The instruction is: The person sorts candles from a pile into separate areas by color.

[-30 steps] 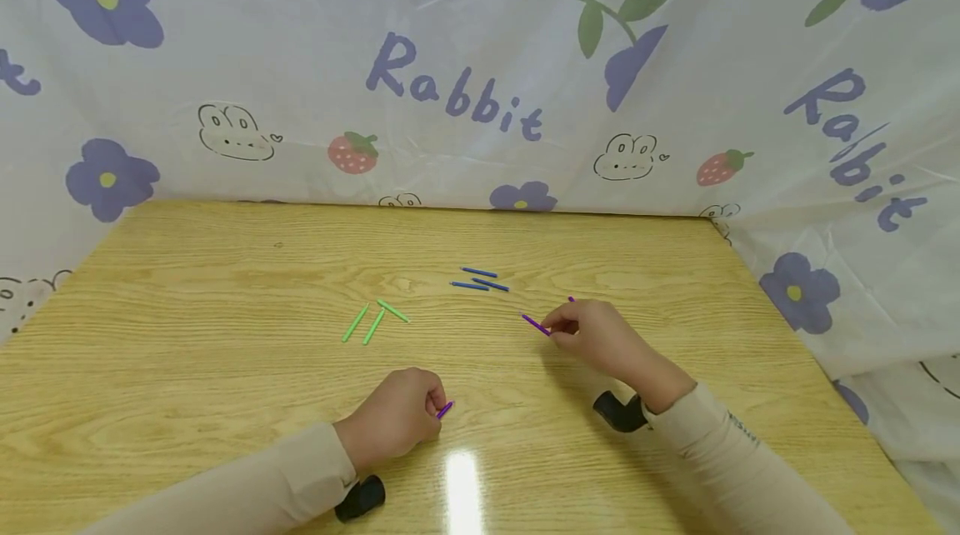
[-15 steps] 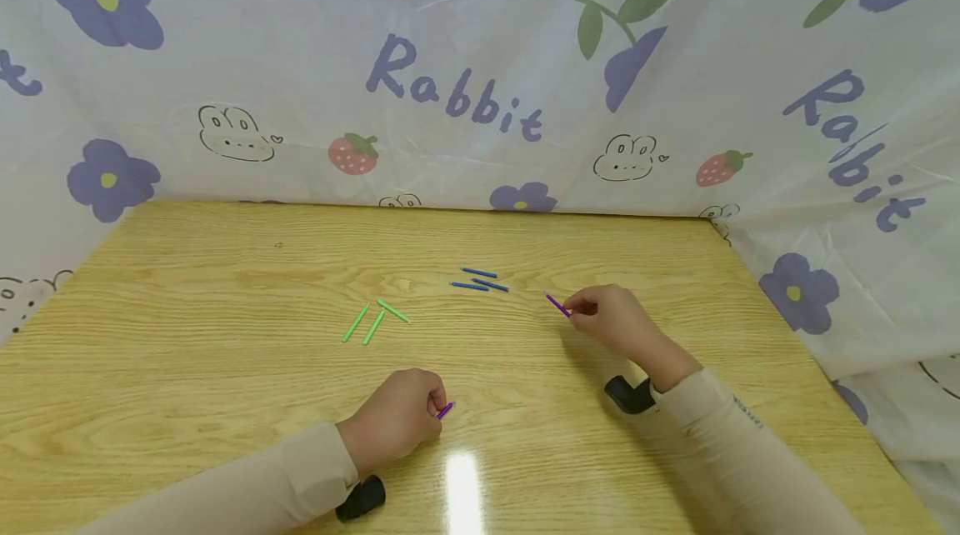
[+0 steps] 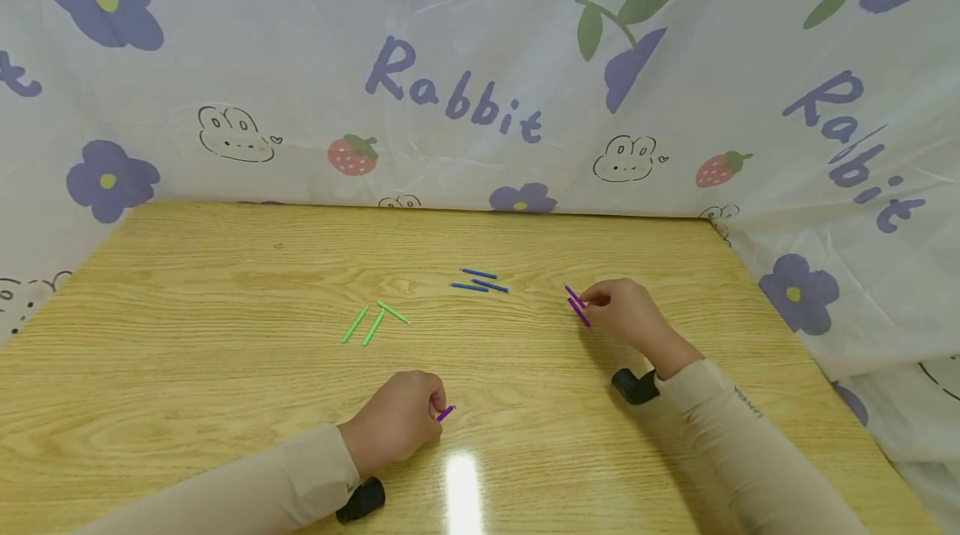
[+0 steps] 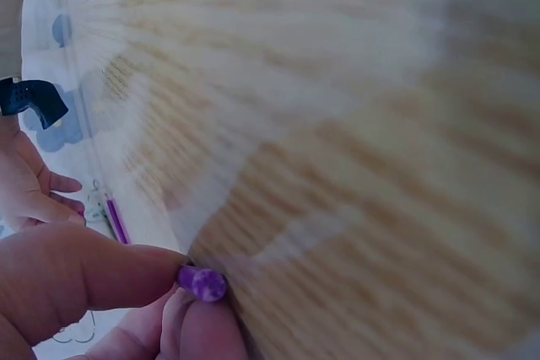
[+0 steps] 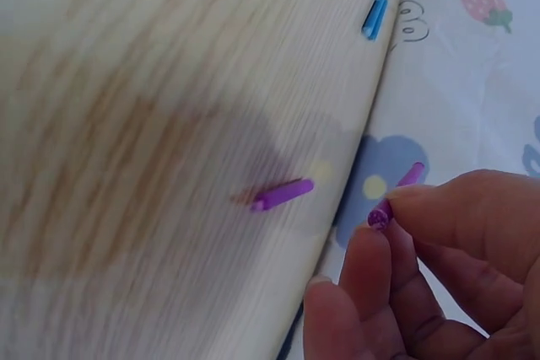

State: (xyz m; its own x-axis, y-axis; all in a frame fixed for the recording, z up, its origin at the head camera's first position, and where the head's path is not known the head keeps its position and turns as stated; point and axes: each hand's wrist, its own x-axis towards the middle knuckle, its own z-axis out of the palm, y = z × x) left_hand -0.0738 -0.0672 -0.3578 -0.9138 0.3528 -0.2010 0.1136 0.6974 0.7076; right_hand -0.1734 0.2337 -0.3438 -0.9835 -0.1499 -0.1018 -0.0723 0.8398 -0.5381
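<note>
In the head view my left hand (image 3: 397,418) is low over the near middle of the table and pinches a thin purple candle (image 3: 446,413) between thumb and fingers. The left wrist view shows that candle's blunt end (image 4: 205,283) at the fingertips. Farther right, my right hand (image 3: 626,310) pinches another purple candle (image 3: 573,295) by one end. Just under and beside it, a third purple candle (image 3: 580,314) lies on the wood. Seen from the right wrist, the held candle (image 5: 411,176) is raised apart from the lying candle (image 5: 284,195).
Three blue candles (image 3: 470,287) lie together toward the back middle of the wooden table (image 3: 225,268). Left of them are three green candles (image 3: 355,323). A patterned curtain (image 3: 450,10) hangs behind the table. Each wrist carries a black device (image 3: 635,386).
My right hand has moved right and slightly back with its purple candle, now alongside the lying purple one, which shows fully again. The left hand has stayed in place.
</note>
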